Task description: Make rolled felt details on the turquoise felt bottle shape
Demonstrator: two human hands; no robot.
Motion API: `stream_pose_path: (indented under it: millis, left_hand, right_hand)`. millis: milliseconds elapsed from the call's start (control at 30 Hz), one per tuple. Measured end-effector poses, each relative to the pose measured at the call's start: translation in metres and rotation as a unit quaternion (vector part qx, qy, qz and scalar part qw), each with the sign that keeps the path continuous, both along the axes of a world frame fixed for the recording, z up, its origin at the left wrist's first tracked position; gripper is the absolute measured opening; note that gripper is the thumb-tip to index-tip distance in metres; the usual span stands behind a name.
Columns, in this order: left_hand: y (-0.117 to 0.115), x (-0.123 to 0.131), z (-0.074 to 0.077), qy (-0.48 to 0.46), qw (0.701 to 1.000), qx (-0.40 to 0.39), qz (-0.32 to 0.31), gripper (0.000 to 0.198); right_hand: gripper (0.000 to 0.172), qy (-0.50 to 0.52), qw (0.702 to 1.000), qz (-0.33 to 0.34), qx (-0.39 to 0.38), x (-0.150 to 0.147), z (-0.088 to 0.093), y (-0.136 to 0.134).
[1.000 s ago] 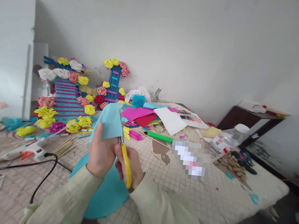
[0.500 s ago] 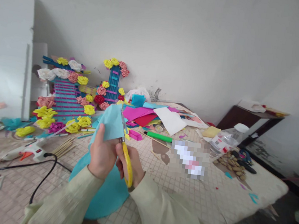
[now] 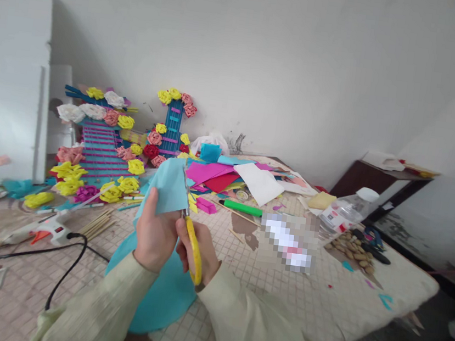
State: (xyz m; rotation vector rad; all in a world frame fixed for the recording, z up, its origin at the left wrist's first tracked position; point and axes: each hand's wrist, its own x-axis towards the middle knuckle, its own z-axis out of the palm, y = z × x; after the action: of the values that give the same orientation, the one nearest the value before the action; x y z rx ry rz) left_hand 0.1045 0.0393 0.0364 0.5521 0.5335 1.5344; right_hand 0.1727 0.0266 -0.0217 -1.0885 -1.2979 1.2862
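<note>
My left hand (image 3: 155,234) pinches a light blue sheet of paper (image 3: 169,184) and holds it up above the table. My right hand (image 3: 196,251) is closed on the yellow handles of a pair of scissors (image 3: 191,232), whose blades run up along the sheet's right edge. Under both hands lies a large turquoise sheet (image 3: 162,295) on the checked tablecloth (image 3: 262,296). Both sleeves are cream.
A glue gun (image 3: 44,229) with a black cord lies at the left. Blue craft frames with paper roses (image 3: 101,149) stand behind, beside wooden sticks (image 3: 98,224). Coloured paper sheets (image 3: 227,176), a green marker (image 3: 243,208), a plastic bottle (image 3: 347,212) and peanuts (image 3: 352,251) lie to the right. A dark side table (image 3: 379,181) stands far right.
The scissors and the blue sheet have shifted only slightly; my hands stay in almost the same place.
</note>
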Motion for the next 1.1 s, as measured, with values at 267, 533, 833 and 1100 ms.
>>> stream_pose_path:
  millis: [267, 533, 833, 1100]
  left_hand:
    - [0.0014, 0.0011, -0.0010, -0.012, 1.000, 0.005, 0.021, 0.040]
    - [0.0023, -0.0017, -0.0019, -0.002, 1.000, -0.020, -0.003, 0.043]
    - [0.0019, -0.0028, -0.0019, -0.007, 1.000, 0.018, 0.003, 0.040]
    - [-0.0008, -0.0007, 0.0000, -0.004, 1.000, 0.006, 0.002, 0.041]
  right_hand:
    - [0.059, -0.010, 1.000, -0.006, 0.003, -0.0004, 0.0020, -0.0011]
    - [0.058, -0.007, 1.000, -0.010, 0.011, 0.0001, 0.0043, -0.0013]
    - [0.057, -0.001, 1.000, -0.008, 0.007, 0.0003, 0.0048, -0.0016]
    - [0.057, 0.006, 1.000, -0.003, 0.003, 0.0004, 0.0037, -0.0011]
